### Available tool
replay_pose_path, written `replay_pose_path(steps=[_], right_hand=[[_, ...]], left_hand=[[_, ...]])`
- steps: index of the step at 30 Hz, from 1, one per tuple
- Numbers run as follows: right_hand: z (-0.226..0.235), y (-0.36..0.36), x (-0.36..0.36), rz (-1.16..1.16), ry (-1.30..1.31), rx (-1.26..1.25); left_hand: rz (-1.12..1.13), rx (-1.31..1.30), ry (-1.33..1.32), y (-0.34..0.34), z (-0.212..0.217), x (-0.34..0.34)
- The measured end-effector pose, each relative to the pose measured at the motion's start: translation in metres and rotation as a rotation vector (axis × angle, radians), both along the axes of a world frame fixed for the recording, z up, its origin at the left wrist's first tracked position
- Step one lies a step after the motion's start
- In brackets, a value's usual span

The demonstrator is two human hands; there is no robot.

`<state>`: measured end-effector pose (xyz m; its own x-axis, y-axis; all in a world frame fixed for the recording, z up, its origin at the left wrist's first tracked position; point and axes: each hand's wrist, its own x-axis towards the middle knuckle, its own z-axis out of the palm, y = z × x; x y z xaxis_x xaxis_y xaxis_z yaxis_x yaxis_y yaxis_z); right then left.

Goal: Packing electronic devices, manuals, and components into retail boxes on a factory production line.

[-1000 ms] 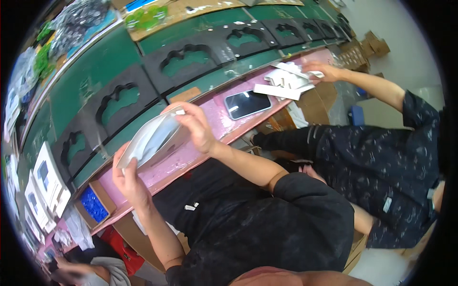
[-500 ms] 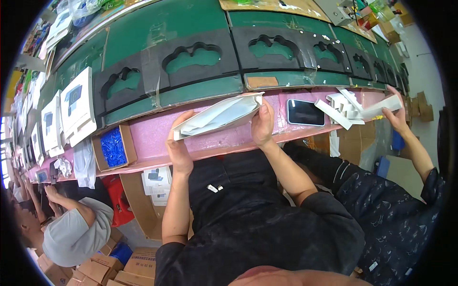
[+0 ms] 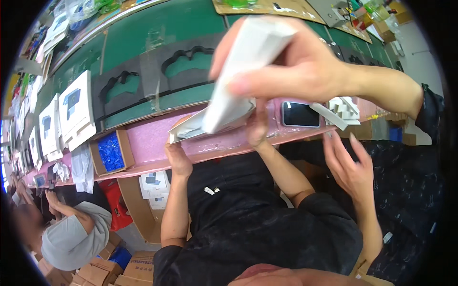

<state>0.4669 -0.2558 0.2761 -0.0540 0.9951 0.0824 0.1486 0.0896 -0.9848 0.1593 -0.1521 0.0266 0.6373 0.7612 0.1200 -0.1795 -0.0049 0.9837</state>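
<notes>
While the left hand (image 3: 180, 159) pinches one end of the open white box (image 3: 190, 137) above the pink worktop (image 3: 152, 129), the right hand (image 3: 258, 127), partly hidden by a co-worker's hand (image 3: 310, 71), holds the other; its thin card looks light, bendable, best gripped at both ends.

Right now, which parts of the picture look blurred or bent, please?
Head view: the co-worker's raised hand and its white piece are blurred; head view: the long green table bends, the picture's corners are black; head view: the phone looks sharper.
</notes>
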Motion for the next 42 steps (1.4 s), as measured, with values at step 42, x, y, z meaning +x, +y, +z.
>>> replay_pose_path(steps=[42], right_hand=[[-0.040, 0.067, -0.043, 0.437, -0.171, 0.116]], left_hand=[[0.063, 0.116, 0.363, 0.011, 0.038, -0.003]])
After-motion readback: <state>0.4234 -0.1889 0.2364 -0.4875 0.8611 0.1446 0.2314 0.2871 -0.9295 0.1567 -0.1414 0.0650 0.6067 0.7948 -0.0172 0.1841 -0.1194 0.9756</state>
